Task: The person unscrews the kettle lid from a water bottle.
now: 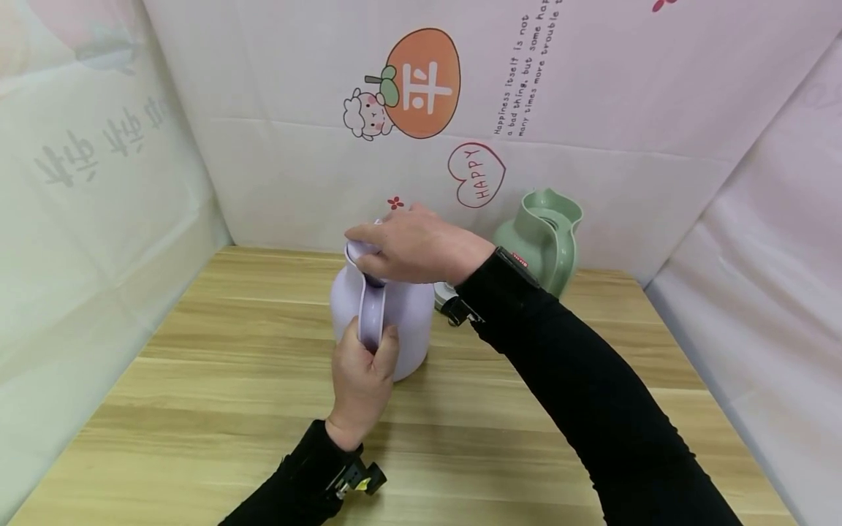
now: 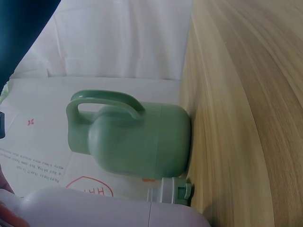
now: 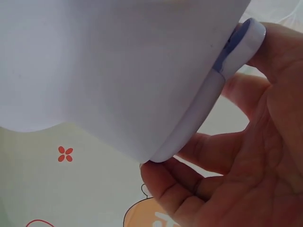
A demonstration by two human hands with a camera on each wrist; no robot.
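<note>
A lavender thermos jug (image 1: 413, 329) stands upright on the wooden table. My left hand (image 1: 362, 372) grips its handle (image 1: 371, 315) from the near side, the thumb along the right of it. Over the jug's mouth, my right hand (image 1: 421, 247) holds the lavender lid (image 3: 194, 118). In the right wrist view its fingers curl at the lid's edge, and its thumb is by a raised tab (image 3: 244, 47) on the lid. The lid sits at the jug's rim. The left wrist view catches only the side of the lavender jug (image 2: 104, 210).
A green thermos jug (image 1: 559, 241) stands at the back right, its mouth uncovered. Beside its base lies a grey and green stopper (image 2: 174, 190), partly hidden behind the lavender jug and right wrist in the head view. Printed white cloth (image 1: 296, 175) walls the table's back and sides.
</note>
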